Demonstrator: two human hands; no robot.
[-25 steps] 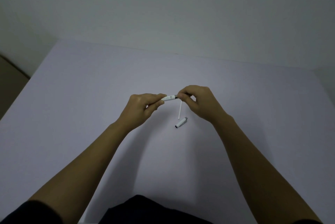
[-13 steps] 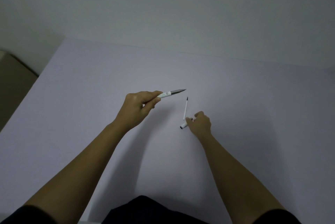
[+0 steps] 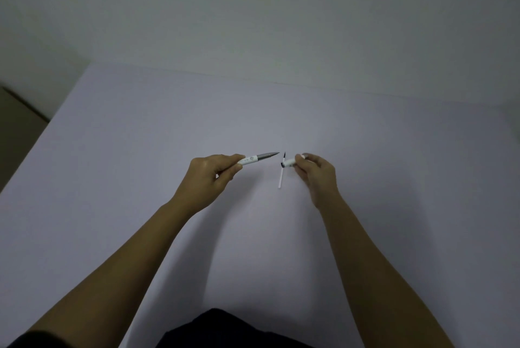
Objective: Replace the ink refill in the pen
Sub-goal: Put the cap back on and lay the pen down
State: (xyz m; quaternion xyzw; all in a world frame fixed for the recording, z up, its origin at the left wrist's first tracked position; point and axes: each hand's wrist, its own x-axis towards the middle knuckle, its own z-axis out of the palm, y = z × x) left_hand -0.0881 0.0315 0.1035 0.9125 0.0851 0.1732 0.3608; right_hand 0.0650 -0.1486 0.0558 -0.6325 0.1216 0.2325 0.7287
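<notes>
My left hand (image 3: 209,178) grips a white pen body (image 3: 250,159) with a grey tapered tip that points right. My right hand (image 3: 318,176) holds a short white pen cap (image 3: 288,163) by its far end, its dark open mouth turned left toward the pen tip. A small gap separates tip and cap. A thin white ink refill (image 3: 281,176) with a dark point lies on the table just below and between them, nearly upright in the view, touched by neither hand.
The work surface is a pale lilac table (image 3: 140,164) against a plain wall. Its left edge (image 3: 42,133) drops to a darker floor. My dark clothing shows at the bottom of the view.
My right hand left the pen, dropped to the table, picked up the cap and raised it level with the pen tip. The left hand stayed put with the pen.
</notes>
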